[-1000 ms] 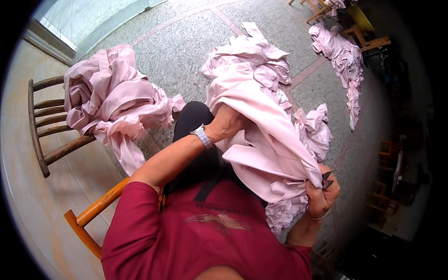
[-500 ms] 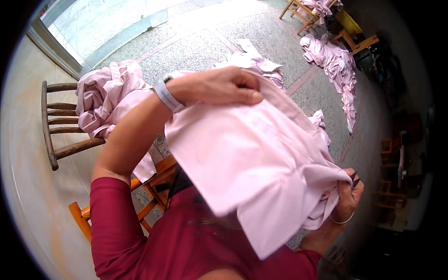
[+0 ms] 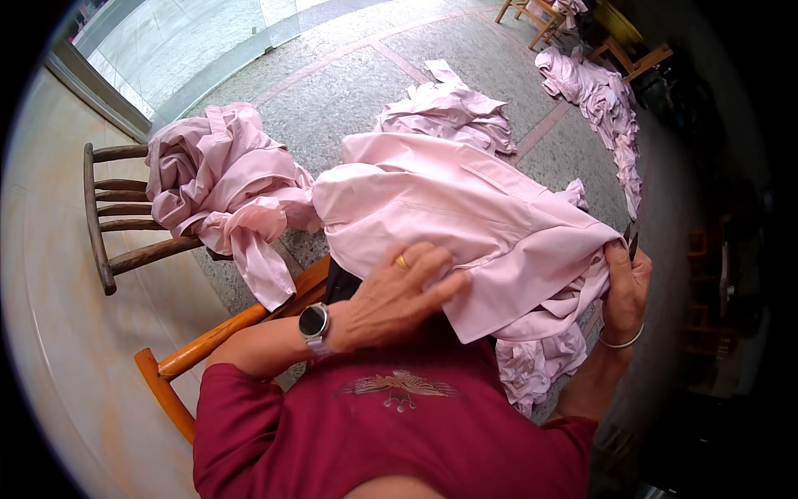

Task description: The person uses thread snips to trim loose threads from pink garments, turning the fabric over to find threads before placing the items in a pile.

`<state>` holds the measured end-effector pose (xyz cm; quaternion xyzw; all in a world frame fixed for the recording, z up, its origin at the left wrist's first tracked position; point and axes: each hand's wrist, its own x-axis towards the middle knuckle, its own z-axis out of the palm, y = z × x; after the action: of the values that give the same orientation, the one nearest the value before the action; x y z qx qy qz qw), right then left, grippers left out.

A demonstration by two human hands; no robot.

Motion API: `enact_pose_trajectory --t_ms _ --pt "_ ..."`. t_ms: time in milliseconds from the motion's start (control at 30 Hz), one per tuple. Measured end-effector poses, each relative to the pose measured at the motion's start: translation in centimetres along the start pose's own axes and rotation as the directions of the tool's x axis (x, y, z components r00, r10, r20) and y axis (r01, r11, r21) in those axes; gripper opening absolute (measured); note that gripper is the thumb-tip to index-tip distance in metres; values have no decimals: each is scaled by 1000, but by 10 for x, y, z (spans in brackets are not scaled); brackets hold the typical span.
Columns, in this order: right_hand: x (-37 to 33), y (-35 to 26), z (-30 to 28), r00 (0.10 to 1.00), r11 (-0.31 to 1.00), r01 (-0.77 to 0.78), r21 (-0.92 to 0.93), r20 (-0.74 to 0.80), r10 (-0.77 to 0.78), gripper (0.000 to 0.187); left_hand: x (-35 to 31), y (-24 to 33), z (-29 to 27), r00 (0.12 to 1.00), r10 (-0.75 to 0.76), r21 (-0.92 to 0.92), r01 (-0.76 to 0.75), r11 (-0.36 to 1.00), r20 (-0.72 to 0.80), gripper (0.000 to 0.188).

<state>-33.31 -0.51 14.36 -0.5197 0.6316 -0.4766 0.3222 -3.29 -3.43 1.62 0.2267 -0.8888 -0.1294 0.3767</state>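
A pale pink garment (image 3: 449, 208) lies spread over my lap, its seams showing and one pointed flap hanging toward me. My left hand (image 3: 407, 287) rests at its near edge, fingers partly bent and apart, with no cloth visibly gripped; the thumb is hidden. At the right end my right hand (image 3: 628, 287) is closed on a bunched corner of the garment. A dark pointed blade (image 3: 633, 241), perhaps of small snips, sticks up from that same hand; its handle is hidden.
Left of me a wooden chair (image 3: 100, 220) bears a heap of pink garments (image 3: 216, 175). More pink cloth lies in a pile (image 3: 449, 112) ahead, a long heap (image 3: 594, 100) at the far right, and a bundle (image 3: 540, 366) beside my lap. An orange wooden chair rail (image 3: 216, 337) is near my left arm.
My left hand has let go of the garment's far edge and come back to its near edge. The garment has dropped flatter onto my lap. My right hand keeps its hold.
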Motion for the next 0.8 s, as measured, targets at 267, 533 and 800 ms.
enact_pose_trajectory --t_ms 267,533,800 --pt "-9 -2 -9 995 991 -39 -128 91 51 27 7 -55 -36 731 -683 -566 562 603 -1 6" --pt "9 -10 3 992 996 -63 -66 108 70 30 8 0 -7 995 30 43 -34 998 99 55" --pt "16 6 -9 989 989 -89 -122 110 102 32 27 -43 -32 764 -645 -635 490 597 -16 11"
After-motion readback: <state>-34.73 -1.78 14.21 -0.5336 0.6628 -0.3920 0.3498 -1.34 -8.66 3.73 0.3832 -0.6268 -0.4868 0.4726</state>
